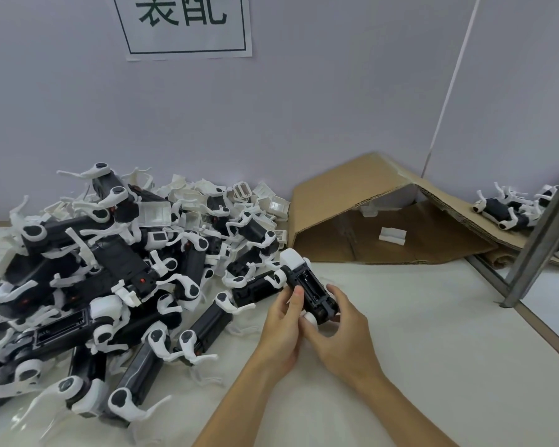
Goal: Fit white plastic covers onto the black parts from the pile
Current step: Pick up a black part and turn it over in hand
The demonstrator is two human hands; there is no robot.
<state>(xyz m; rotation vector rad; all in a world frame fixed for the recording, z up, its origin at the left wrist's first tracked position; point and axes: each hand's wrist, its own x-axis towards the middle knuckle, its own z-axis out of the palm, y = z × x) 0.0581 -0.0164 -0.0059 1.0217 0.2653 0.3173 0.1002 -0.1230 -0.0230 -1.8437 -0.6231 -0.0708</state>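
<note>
while the pile [110,279] sprawls at the left of the table [433,333], both hands grasp one black part [310,290] just right of it: left hand [283,321] pinching its side, right hand [339,330] cupping its near end, a white cover [291,258] on its far end.

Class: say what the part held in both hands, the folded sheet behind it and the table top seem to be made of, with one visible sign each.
Held part: looks like moulded plastic, matt black body with a smooth white cover, judging by crisp edges and a soft sheen.
Folded sheet: brown corrugated cardboard; fluting shows along its torn edge.
Table top: off-white, matt, slightly mottled; material unclear.
</note>
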